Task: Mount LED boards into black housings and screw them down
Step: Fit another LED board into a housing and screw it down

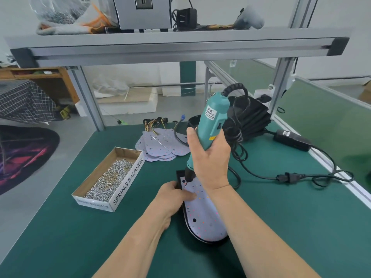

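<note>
The fingers (221,140) of the right hand (212,163) are wrapping fully around the teal screwdriver (210,117), whose bit is touching the far left corner of the LED board (202,215). The left hand (172,197) is gripping the edge of the black housing (179,173), just beside the bit. The board is sitting inside the housing on the table (281,227). The tool is leaning a little, so the bit may be slipping off the screw and scratching the board, I think.
</note>
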